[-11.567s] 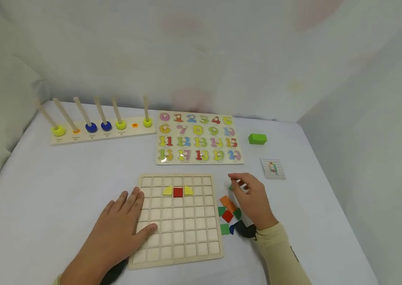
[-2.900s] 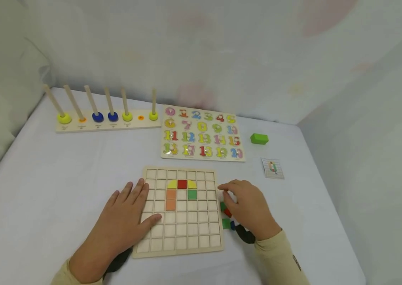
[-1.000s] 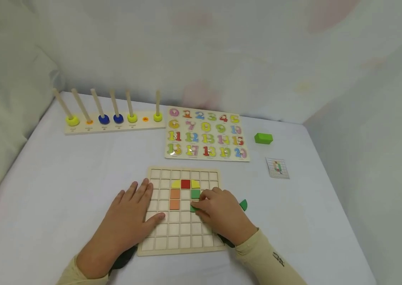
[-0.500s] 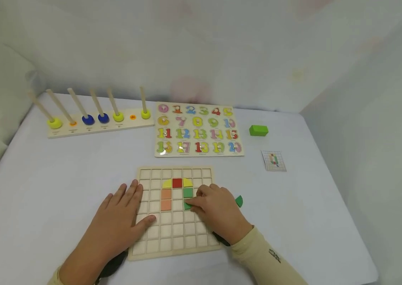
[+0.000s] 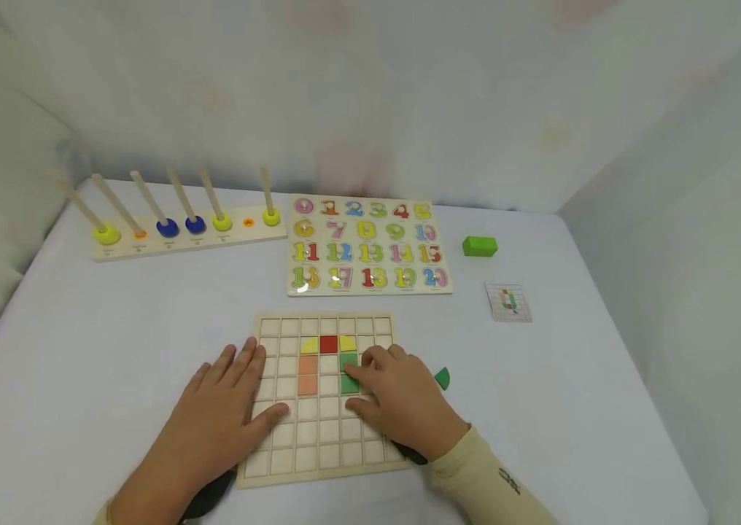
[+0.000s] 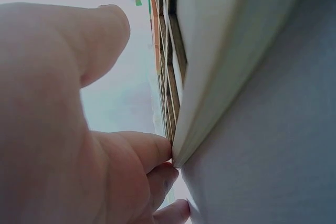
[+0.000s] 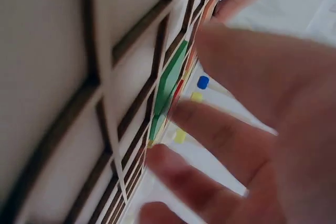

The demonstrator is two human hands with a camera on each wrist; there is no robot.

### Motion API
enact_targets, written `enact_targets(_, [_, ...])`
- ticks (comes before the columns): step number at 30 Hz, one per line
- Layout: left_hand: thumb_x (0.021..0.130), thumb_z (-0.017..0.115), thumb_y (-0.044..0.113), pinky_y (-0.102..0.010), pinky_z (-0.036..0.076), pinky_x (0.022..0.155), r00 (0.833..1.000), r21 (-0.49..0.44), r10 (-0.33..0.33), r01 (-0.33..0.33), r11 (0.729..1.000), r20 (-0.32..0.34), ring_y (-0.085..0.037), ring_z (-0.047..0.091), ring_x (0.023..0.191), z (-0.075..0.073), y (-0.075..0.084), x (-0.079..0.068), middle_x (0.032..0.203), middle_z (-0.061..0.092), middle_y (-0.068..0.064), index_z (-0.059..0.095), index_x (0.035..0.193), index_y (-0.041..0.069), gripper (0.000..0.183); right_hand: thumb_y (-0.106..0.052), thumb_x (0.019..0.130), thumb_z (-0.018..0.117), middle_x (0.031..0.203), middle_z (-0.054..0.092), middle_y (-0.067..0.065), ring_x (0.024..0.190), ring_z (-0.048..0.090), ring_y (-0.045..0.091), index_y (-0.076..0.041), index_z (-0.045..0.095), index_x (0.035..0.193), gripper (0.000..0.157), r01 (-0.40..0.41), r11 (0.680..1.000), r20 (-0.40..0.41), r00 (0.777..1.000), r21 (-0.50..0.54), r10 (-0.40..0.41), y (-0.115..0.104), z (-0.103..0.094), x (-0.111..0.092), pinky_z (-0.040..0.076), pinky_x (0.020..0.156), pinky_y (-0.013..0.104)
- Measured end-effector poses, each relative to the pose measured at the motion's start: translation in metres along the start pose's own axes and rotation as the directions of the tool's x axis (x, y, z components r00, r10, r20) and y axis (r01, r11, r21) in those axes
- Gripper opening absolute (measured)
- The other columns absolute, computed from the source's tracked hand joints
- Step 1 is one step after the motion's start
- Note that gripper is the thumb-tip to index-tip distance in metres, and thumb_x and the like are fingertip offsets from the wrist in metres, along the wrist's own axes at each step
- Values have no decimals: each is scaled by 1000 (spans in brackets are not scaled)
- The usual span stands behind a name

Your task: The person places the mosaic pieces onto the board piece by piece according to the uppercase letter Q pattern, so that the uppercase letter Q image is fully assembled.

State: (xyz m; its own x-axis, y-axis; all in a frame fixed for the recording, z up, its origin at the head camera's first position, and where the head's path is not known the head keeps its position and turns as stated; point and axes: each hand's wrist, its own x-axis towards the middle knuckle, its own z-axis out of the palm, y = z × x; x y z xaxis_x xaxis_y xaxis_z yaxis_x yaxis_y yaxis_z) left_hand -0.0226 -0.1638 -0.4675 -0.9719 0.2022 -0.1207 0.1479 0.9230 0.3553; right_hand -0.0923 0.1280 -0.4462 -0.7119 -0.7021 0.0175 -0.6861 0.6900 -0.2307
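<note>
The grid board (image 5: 307,432) lies flat between my two hands, and seven of its shallow cells hold flat pieces. In its second row from the far edge, a red square (image 5: 328,344) fills the middle cell, with a left yellow piece (image 5: 310,345) and a right yellow piece (image 5: 347,343), each with one rounded corner, in the cells beside it. Below the left one sit an upper orange square (image 5: 308,364) and a lower orange square (image 5: 308,384); below the right one, an upper green square (image 5: 348,359) and a lower green square (image 5: 350,384).

My right hand (image 5: 403,397) is over the board's right half, forefinger tip at the upper green square, thumb apart from it; whether I press I cannot tell. My left hand (image 5: 216,419) rests fingertips on the board's left edge, fingers extended, thumb out above the cells.

Just right of the board lies a green quarter piece (image 5: 443,378). Beyond the board, a number board (image 5: 320,240) holds coloured numerals in four rows. Beyond and left, a peg stand (image 5: 249,235) carries yellow and blue rings; beyond and right are a green block (image 5: 479,246) and a printed card (image 5: 508,302).
</note>
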Motion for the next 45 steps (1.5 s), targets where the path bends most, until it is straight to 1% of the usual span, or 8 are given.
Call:
enact_targets(2, [103,50,74,-72,24,120,1000,-4,1,-1,1000,-4,-48,26,156,1,0,-2,171,28,-21,35,165,-2,99,-49,98,77,118,67,-2,95,58,17,-20,75,138,49,-25,1000,48,999,-1,25,-1,-1,-2,52,73,31])
enact_targets(9, [103,52,71,-72,26,119,1000,-18,7,-7,1000,-19,-49,28,155,4,2,-4,170,31,-22,37,163,-3,97,-40,102,74,69,54,-20,65,52,3,-23,77,111,20,-270,944,88,962,192,257,6,-15,-21,46,59,27])
enact_targets(19, [102,59,65,-72,28,118,1000,13,-6,6,1000,-19,-51,31,153,4,1,-8,168,34,-26,39,161,-6,95,-38,106,67,87,67,-15,69,59,8,-24,66,111,15,-554,736,64,813,389,578,30,-13,-63,50,63,32])
enact_targets(25, [102,57,68,-72,26,118,1000,2,-9,9,1000,-11,-52,30,153,9,-2,-7,168,33,-26,38,162,-6,96,-24,104,68,106,68,-5,96,62,18,-19,68,116,13,-603,674,39,757,426,652,51,-7,-70,55,81,39])
enact_targets(29, [102,56,69,-72,26,119,1000,3,8,-8,1000,-28,-51,29,153,5,-1,-5,169,31,-25,37,163,-5,97,-10,95,71,115,67,-5,109,58,22,-18,71,114,20,-547,692,31,795,471,606,60,-11,-76,52,93,46])
enact_targets(35, [102,52,72,-73,24,119,1000,10,6,-6,1000,-29,-51,26,155,-2,-2,-4,171,27,-24,34,164,-4,100,-16,86,86,117,64,-14,105,53,14,-27,76,109,27,-343,862,-16,927,374,376,62,1,-73,51,91,39])
enact_targets(38, [102,53,72,-72,22,120,1000,2,-4,4,1000,-18,-50,24,156,-4,-1,-5,172,26,-24,33,165,-3,100,-19,84,90,113,65,-14,98,52,11,-25,79,106,25,-296,912,-83,940,285,331,60,7,-71,52,83,34])
enact_targets(45, [102,52,72,-73,22,120,1000,-19,-6,6,1000,7,-50,24,156,3,0,1,172,26,-23,32,166,-2,100,-10,80,93,105,69,-15,94,58,10,-21,80,104,29,-243,932,-158,943,271,292,64,14,-74,56,80,32])
